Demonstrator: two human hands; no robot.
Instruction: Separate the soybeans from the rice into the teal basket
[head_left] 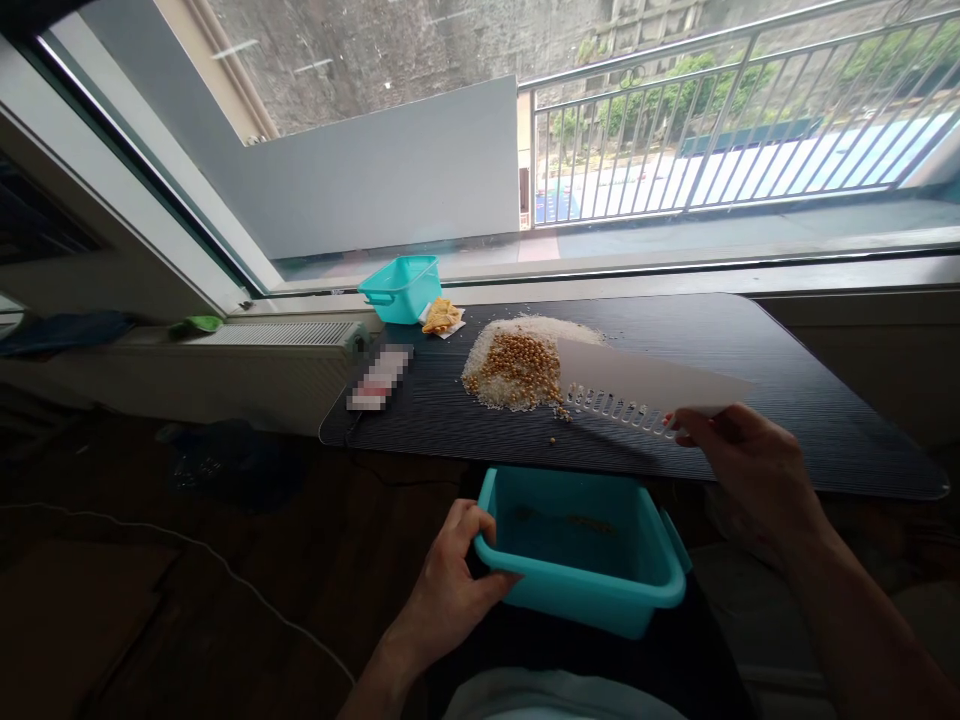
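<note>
My left hand [454, 580] grips the left rim of a teal plastic bin [585, 590], held just below the table's front edge. A little dark matter, too dim to name, lies on the bin's floor. Between the fingers of my right hand [750, 450] is the near end of a white sheet [637, 375] with a row of slots along its lower edge. The sheet's far end touches a heap of yellow-brown beans [523, 365], which lies on and among white rice-like grains [551, 328]. A few loose beans sit between the heap and the table edge.
A smaller teal basket [405, 290] stands at the table's back left, beside a crumpled yellow item [442, 315] on white paper. A blurred phone-like object [380, 378] lies at the left end of the dark table [810, 400]. A window and radiator [292, 335] border it.
</note>
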